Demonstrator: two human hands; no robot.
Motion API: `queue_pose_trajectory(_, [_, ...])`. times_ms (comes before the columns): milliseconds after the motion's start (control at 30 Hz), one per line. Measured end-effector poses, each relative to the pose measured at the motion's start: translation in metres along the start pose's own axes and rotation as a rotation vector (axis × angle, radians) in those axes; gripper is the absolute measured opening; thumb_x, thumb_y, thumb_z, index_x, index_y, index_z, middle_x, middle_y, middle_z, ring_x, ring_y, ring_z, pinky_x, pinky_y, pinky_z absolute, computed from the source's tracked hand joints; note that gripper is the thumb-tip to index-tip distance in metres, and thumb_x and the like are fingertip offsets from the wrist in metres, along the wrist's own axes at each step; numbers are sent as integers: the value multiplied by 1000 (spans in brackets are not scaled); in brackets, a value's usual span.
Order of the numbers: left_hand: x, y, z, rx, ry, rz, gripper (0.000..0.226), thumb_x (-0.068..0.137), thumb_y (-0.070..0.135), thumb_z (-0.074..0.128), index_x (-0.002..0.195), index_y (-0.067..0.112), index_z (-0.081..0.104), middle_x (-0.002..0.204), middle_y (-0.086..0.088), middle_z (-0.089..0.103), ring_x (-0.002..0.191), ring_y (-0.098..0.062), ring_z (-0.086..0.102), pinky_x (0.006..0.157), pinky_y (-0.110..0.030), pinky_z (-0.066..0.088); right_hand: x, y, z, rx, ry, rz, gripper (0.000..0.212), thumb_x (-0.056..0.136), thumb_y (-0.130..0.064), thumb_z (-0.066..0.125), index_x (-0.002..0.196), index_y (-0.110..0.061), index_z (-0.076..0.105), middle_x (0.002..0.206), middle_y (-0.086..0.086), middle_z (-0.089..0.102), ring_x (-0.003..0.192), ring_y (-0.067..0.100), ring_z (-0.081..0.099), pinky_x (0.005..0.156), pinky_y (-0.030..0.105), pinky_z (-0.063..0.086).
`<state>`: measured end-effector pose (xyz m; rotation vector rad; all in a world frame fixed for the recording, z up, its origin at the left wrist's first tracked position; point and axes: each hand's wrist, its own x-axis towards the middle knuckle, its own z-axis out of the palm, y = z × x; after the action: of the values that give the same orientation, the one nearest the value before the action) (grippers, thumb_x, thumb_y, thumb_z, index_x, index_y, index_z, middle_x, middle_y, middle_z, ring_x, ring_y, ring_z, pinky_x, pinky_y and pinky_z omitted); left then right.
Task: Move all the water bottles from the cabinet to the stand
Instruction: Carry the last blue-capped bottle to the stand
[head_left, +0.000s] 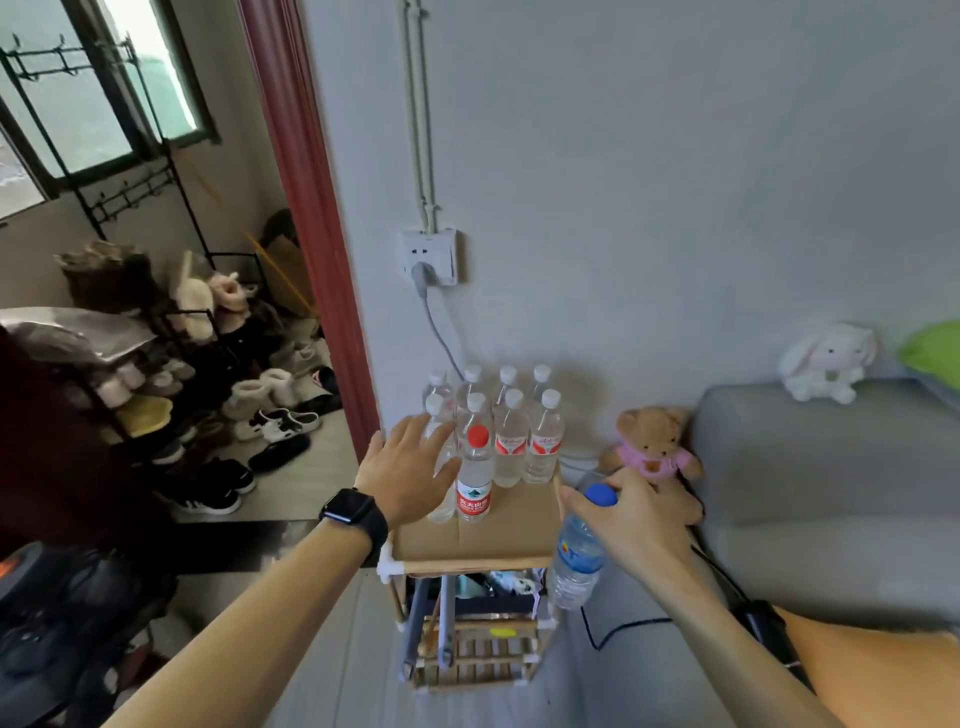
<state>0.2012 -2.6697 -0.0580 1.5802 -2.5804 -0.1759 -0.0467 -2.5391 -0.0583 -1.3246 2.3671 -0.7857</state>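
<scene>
One blue-capped bottle (576, 561) grasped by right hand (639, 514); left hand (410, 467) released over stand (498, 540).

clear bottles (511, 441) — upright, clustered on stand (498, 538) | red-capped bottle (474, 467) in front | blue-capped bottle (576, 561) — tilted, beside right edge

Pale grey wall (649, 156) with a socket (430, 257); grey sofa (831, 493) lower right; crowded shoe rack (171, 374) and window (98, 88) at left.

Eleven bottles (511, 441), two plush toys (652, 441)
</scene>
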Motion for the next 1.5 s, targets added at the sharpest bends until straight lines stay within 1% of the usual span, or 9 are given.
queue_pose_trajectory(167, [65,-8,25,0,-22,42,60,98,60,23,153,40,11,164,-2,4,150,-26,3,117,-55,8,53,-17,32,19,36,72,51,68,-80,59,78,-32,46,70,-14,59,67,8,56,52,29,37])
queue_pose_trajectory(400, [102,-9,65,-50,-29,44,58,93,68,8,147,50,7,164,4,1,150,-27,0,118,-57,8,105,-35,72,-45,-52,57,42,75,-74,54,80,-35,40,70,-17,56,63,0,48,48,26,30])
queue_pose_trajectory(567, [103,-8,84,-143,8,-10,59,91,72,6,147,56,-1,164,6,6,150,-22,-9,120,-53,6,130,-36,92,-25,-164,-98,43,78,-75,52,81,-33,45,67,-11,59,63,4,55,51,28,38])
queue_pose_trajectory(700, [102,-8,86,-170,12,-33,60,92,70,12,147,57,-8,164,11,3,149,-17,-12,120,-51,7,143,-33,98,-24,-320,-314,30,87,-65,52,83,-36,49,69,-10,59,62,7,55,55,28,45])
queue_pose_trajectory(833, [102,-7,87,-169,34,-37,61,92,69,13,148,55,-6,163,11,5,149,-16,-13,119,-51,9,158,-22,96,-136,-360,-427,22,87,-64,46,93,-43,47,73,-11,60,66,4,55,58,30,49])
queue_pose_trajectory(933, [102,-5,85,-156,20,-39,61,93,68,13,150,52,-4,164,9,4,149,-15,-14,120,-50,8,164,-19,89,-264,-332,-447,35,83,-71,41,105,-43,43,73,-13,59,67,4,53,55,31,43])
queue_pose_trajectory(1067, [103,-2,80,-159,6,-55,61,93,68,12,149,54,-5,164,10,3,148,-13,-17,121,-49,3,166,-23,87,-290,-251,-446,39,83,-73,44,92,-35,42,71,-13,56,65,9,54,52,30,40])
queue_pose_trajectory(1367, [100,-1,81,-176,43,-72,60,94,67,18,150,54,1,162,9,14,149,-13,-10,121,-48,5,173,-21,86,-216,-417,-514,20,88,-50,53,88,-32,44,79,-11,53,71,9,51,58,32,39])
queue_pose_trajectory(1500, [101,1,82,-168,55,-79,61,93,68,18,150,52,3,161,9,18,149,-13,-8,121,-47,6,172,-22,84,-258,-379,-499,29,85,-64,46,90,-36,42,81,-12,54,74,13,54,56,33,40])
